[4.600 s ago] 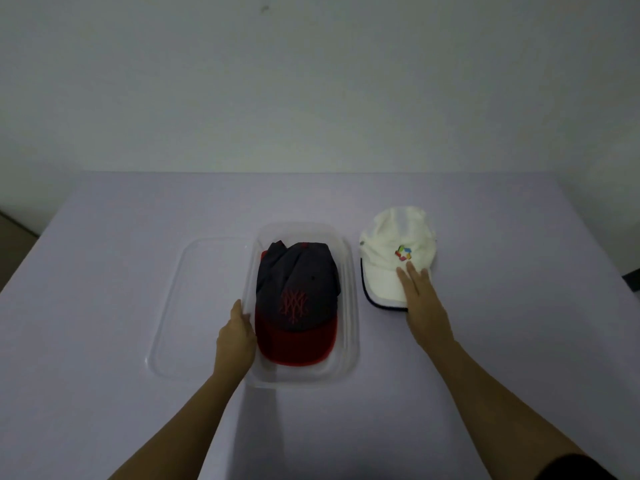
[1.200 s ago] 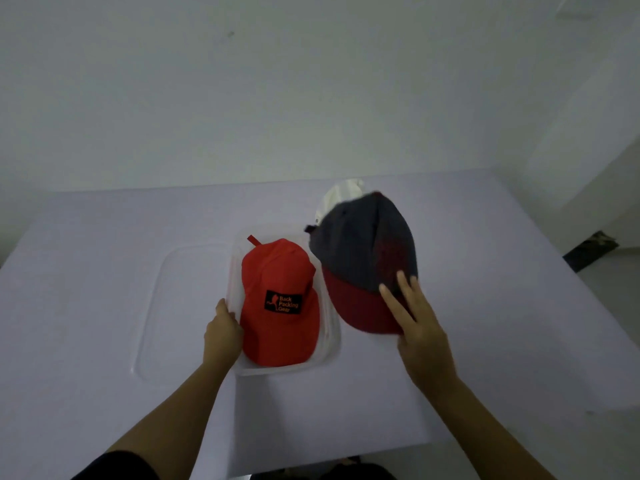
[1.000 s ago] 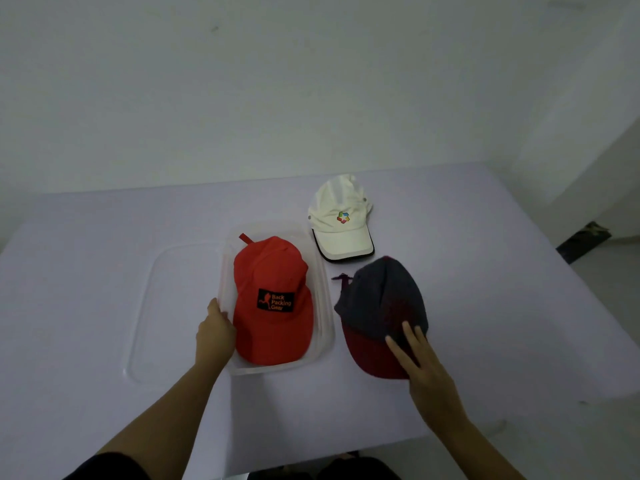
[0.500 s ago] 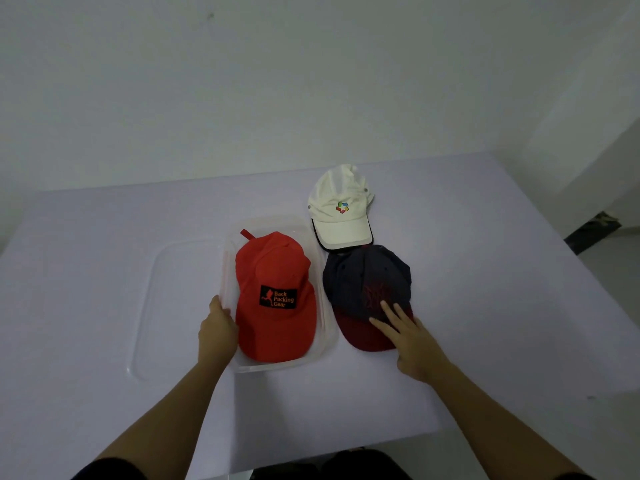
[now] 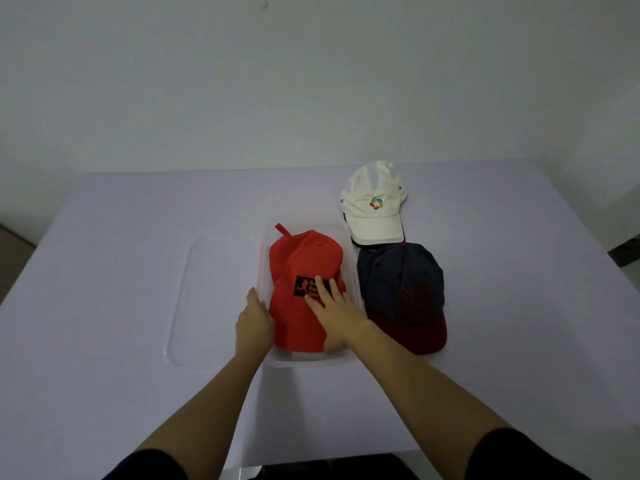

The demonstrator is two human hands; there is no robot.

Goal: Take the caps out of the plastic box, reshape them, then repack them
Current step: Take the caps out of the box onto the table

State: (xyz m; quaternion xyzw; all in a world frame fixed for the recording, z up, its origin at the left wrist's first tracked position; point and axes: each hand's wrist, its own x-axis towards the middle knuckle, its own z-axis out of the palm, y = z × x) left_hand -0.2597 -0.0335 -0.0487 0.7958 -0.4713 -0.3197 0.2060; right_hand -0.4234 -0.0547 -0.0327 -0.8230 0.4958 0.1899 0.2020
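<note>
A red cap (image 5: 303,268) with a black patch lies in the clear plastic box (image 5: 353,360) at the table's middle. My right hand (image 5: 334,311) lies on the red cap's front and brim, fingers spread over the patch, thumb at the brim's edge. My left hand (image 5: 252,322) holds the box's left wall. A dark navy cap with a maroon brim (image 5: 403,289) rests on the table just right of the box. Behind it sits a white cap (image 5: 375,209) with a coloured logo, its brim overlapping the navy cap's back.
The box's clear lid (image 5: 211,289) lies flat on the table left of the box. The lilac table (image 5: 104,341) meets a pale wall behind. The table's right edge drops to a dark floor.
My right hand left the navy cap on the table beside the box and moved left onto the red cap. My left hand stayed on the box's wall.
</note>
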